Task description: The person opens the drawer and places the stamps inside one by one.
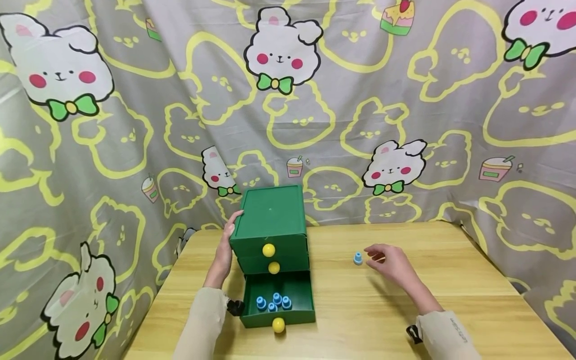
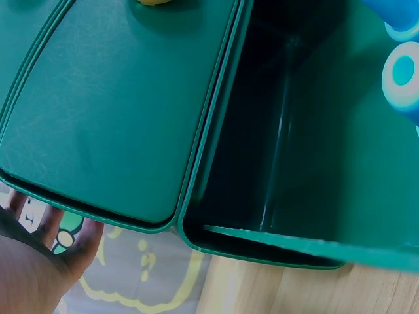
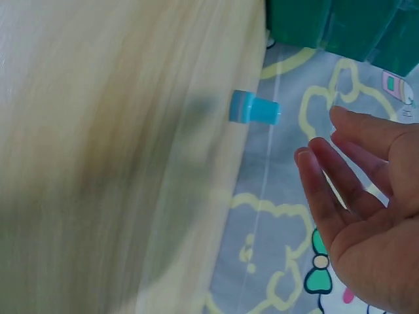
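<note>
A green drawer cabinet [image 1: 272, 212] with yellow knobs stands on the table, its bottom drawer [image 1: 302, 317] pulled out. Several small blue stepped pegs [image 1: 261, 303] are inside that drawer. My left hand [image 1: 222, 257] rests against the cabinet's left side; in the left wrist view its fingers [image 2: 85, 243] reach along the side, their tips partly hidden. On the tabletop right of the cabinet, one more blue peg [image 1: 358, 258] stands upright, wide end down. My right hand [image 1: 390, 262] hovers just right of it, fingers loosely bent and apart from the peg [image 3: 256, 108], holding nothing.
The wooden table [image 1: 346, 320] extends around the cabinet. A grey patterned cloth [image 1: 333, 125] hangs behind and along the sides. The two upper drawers, with yellow knobs [image 1: 268, 250], are closed.
</note>
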`<state>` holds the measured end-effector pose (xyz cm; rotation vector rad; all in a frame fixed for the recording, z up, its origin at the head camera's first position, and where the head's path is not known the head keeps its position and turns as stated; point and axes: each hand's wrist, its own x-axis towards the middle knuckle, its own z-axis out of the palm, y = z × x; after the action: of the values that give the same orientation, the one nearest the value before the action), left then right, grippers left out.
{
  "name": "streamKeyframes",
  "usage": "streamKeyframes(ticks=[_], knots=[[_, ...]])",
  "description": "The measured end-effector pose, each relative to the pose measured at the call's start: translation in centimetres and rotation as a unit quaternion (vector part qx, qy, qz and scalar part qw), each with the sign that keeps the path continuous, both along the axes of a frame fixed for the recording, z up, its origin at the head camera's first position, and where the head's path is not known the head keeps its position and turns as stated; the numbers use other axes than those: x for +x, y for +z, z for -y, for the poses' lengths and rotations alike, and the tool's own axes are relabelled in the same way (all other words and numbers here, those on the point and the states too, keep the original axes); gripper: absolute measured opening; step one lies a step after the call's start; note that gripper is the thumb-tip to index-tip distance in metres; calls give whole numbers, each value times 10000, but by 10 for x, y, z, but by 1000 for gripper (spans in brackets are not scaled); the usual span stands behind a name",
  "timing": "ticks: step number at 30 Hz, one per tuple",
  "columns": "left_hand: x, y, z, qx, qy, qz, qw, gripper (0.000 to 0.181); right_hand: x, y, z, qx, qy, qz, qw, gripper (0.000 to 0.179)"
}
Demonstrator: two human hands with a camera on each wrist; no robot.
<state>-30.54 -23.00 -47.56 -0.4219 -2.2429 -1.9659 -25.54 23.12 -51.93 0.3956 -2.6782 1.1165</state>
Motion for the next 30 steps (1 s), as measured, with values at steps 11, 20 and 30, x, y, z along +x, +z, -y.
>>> streamKeyframes(ticks=[11,20,30], knots=[[-2,1,1,-28,0,-59,10000,55,-21,-21,10,30,176,815,9965,52],[-1,0,-1,-12,37,-30,10000,56,-33,-30,22,14,-111,695,9975,25],[1,0,0,-5,46,1,10000,56,-36,-33,28,72,-294,652,9974,18]])
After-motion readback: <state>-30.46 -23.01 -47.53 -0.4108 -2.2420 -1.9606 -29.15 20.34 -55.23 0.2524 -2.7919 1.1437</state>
